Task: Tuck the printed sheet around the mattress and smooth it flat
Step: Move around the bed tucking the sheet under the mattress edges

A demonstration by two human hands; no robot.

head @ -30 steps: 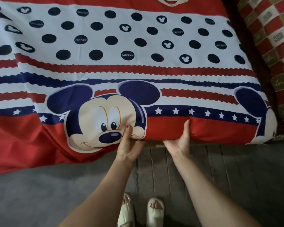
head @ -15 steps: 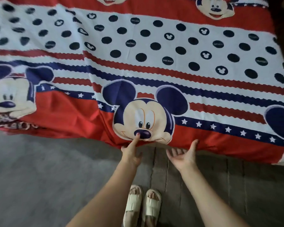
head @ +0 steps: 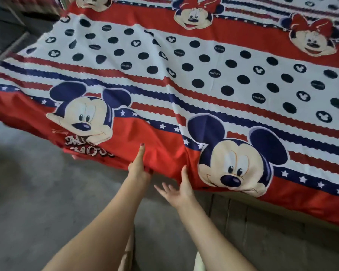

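The printed sheet (head: 184,79), red, white and navy with cartoon mouse faces and black dots, covers the bed and hides the mattress. It lies creased, with one fold running down toward the near edge. Its red border (head: 164,151) hangs loose over the near side, between two mouse faces. My left hand (head: 139,167) holds that border, thumb straight on top of the cloth and fingers tucked out of sight under the hem. My right hand (head: 176,190) is just below the hem, palm up and fingers spread, with only the thumb touching the cloth.
Grey floor (head: 47,192) lies at the near left. The bed's dark slatted base (head: 262,222) shows under the sheet's edge at the right. Dark, blurred furniture (head: 18,20) stands beyond the bed's far-left corner.
The view and both hands have shifted left along the bed edge, from the mouse face to the plain red stretch. My right hand let go of the edge and opened.
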